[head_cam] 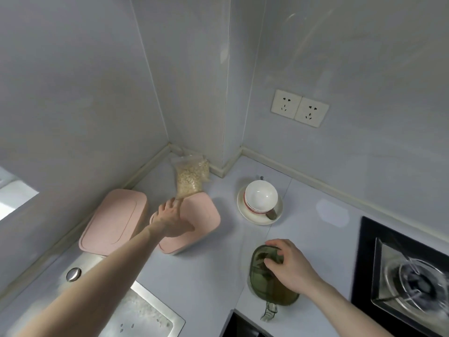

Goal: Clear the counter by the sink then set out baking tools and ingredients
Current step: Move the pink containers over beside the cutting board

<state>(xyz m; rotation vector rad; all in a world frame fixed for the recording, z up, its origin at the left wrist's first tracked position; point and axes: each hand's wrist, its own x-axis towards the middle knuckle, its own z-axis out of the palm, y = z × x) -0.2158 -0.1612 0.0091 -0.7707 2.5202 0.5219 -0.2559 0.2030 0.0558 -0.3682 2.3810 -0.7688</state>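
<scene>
While the pale desk (213,276) runs along the corner wall, you've got the steel sink (143,314) at the bottom left and a gas hob (413,283) on the far right. Two pink lidded containers sit between them near the corner: the left one (114,220) right against the wall edge, the right one (194,227) just beside it. A clear bag of oats (190,178) stands tilted in the corner, its bottom edge touching the right pink container. The left hand (173,220) is reached out over that container, fingers pinching the bag's lower edge. A green glass dish (269,276) with a handle sits near the front edge of the desk, and the right hand (289,266) rests on top of it, fingers curled around its rim. Behind that, a white bowl (261,195) sits stacked on a saucer (260,210) with a spoon (271,214) poking out. Double wall socket (300,108) up above.
</scene>
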